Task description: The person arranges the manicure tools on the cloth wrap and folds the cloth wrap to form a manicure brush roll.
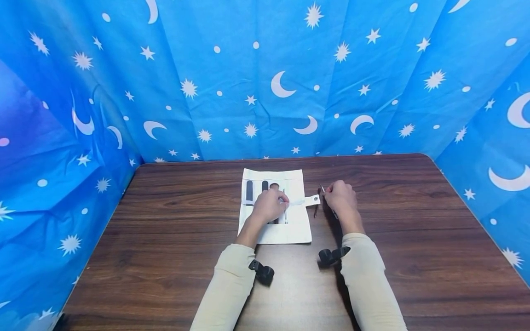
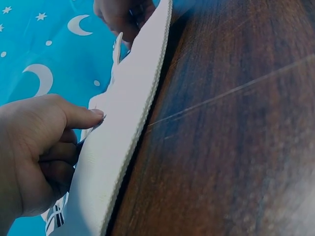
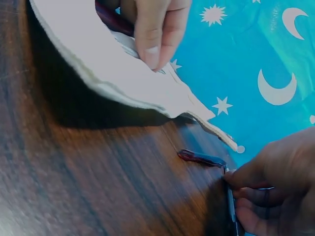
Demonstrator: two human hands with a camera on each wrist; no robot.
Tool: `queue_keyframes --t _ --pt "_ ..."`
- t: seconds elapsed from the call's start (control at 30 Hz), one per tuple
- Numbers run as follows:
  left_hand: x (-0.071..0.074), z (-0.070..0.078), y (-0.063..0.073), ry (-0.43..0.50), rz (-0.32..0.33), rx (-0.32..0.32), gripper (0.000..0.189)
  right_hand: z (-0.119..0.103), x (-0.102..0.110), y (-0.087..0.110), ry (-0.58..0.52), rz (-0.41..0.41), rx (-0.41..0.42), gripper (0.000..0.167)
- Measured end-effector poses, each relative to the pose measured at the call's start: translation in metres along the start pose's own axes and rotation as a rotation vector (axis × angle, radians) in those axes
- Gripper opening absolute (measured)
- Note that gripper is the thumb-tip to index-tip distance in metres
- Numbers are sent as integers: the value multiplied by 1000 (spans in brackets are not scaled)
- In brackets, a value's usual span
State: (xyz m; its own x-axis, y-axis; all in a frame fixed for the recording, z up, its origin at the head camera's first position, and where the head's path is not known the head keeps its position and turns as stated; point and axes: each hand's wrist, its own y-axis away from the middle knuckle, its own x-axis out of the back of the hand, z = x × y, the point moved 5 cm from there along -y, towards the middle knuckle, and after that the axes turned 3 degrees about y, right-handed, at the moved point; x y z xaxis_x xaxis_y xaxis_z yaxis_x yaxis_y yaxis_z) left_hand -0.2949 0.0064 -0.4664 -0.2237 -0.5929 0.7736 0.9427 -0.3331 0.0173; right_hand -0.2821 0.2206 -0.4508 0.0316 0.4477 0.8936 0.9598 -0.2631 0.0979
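A white fabric tool case (image 1: 296, 234) lies unfolded on the table, with dark and slim metal tools in its clear pocket. My left hand (image 1: 271, 204) is over the case. Its thumb and forefinger pinch what looks like a slim metal tool (image 1: 286, 218) at the pocket; the fingers partly hide it. To the right of the case, my right hand (image 1: 341, 200) pinches a thin silver metal tool (image 3: 231, 204) between thumb and fingers. A dark reddish tool (image 3: 199, 158) lies on the wood between that hand and the case's snap strap (image 1: 312, 200).
The brown wood-grain table (image 1: 165, 266) extends around the case. A blue cloth (image 1: 248, 69) with white moons and stars hangs behind it and at both sides. Black wrist cameras (image 1: 263, 272) are strapped over my light sleeves.
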Motion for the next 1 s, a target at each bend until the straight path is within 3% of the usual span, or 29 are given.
queue_keyframes --t 0.33,0.73,0.9,1.0 --pt "-1 1 0 -27 7 25 13 -6 -3 0 37 36 -4 19" --pt "-3 1 0 -15 4 33 11 1 1 -3 -80 3 26 26" --pt "-3 1 -1 -15 7 33 10 5 4 -7 -204 23 51 24" --pt "-3 1 -1 -17 6 35 10 7 3 -11 -392 -17 62 25"
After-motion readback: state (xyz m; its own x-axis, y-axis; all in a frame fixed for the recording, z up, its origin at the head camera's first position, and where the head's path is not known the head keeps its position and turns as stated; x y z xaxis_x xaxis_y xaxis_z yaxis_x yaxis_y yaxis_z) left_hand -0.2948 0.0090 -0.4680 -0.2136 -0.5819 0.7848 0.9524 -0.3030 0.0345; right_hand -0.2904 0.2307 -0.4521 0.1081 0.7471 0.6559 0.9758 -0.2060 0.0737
